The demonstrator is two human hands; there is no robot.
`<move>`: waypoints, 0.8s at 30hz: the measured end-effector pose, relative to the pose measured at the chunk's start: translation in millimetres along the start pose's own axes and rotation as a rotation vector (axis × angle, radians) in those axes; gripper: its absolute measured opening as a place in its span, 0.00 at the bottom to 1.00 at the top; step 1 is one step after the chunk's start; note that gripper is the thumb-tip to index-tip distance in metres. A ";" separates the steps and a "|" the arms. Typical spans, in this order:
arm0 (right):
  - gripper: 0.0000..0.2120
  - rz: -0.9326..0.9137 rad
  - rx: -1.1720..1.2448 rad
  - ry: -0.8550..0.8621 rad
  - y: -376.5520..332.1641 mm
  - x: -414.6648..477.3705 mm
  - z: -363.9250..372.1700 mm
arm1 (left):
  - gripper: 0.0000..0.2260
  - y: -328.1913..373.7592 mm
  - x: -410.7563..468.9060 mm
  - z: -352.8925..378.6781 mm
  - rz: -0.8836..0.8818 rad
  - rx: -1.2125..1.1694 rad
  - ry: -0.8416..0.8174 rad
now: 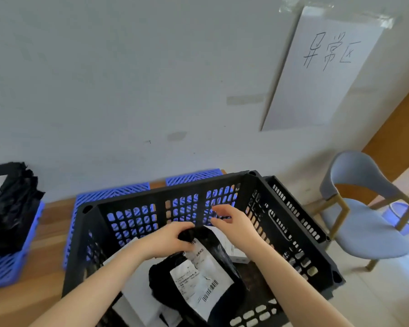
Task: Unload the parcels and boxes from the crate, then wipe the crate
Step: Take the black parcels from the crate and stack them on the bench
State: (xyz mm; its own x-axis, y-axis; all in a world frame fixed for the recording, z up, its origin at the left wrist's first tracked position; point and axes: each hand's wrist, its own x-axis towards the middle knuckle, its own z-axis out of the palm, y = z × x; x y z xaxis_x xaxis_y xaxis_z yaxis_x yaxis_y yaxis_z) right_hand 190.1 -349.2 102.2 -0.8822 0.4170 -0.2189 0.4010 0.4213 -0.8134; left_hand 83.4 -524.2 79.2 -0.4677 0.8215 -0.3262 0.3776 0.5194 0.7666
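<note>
Head view: left hand [169, 240] pinches black parcel [200, 280]; right hand [233, 224] fingers [219, 208] loosely spread, empty; crate [170, 191] partly cropped.

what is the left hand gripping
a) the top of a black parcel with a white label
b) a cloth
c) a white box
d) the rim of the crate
a: the left hand has its fingers curled round the bunched top of the black parcel, which bears a white label and is inside the crate.
</note>
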 end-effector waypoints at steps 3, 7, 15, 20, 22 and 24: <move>0.24 0.016 0.042 -0.237 3.2 -5.9 -9.4 | 0.10 9.0 -1.7 -19.5 -0.023 -0.115 0.111; 0.28 -0.087 0.006 -0.359 2.9 -10.7 -12.6 | 0.08 26.4 -14.6 -33.8 -0.015 -0.229 0.255; 0.24 -0.253 0.200 -0.481 -29.5 -22.2 -16.6 | 0.07 48.0 -76.8 -52.8 -0.050 -0.319 0.646; 0.23 -0.252 0.495 -0.377 -51.7 -32.0 4.5 | 0.10 52.2 -148.9 -57.4 -0.028 -0.415 1.112; 0.22 -0.232 0.610 -0.324 -61.6 -35.6 18.1 | 0.11 45.8 -174.4 -47.1 -0.053 -0.383 1.293; 0.24 -0.228 0.648 -0.283 -75.1 -39.5 34.4 | 0.14 39.1 -193.5 -30.3 -0.085 -0.340 1.348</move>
State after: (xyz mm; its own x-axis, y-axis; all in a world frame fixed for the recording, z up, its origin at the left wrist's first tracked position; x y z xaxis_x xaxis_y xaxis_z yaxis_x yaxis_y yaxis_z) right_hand 186.3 -425.1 153.4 -0.9911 0.1157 -0.0658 0.0514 -0.1230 -0.9911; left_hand 164.4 -669.9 189.1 -0.9531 -0.1679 0.2517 0.1903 0.3140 0.9302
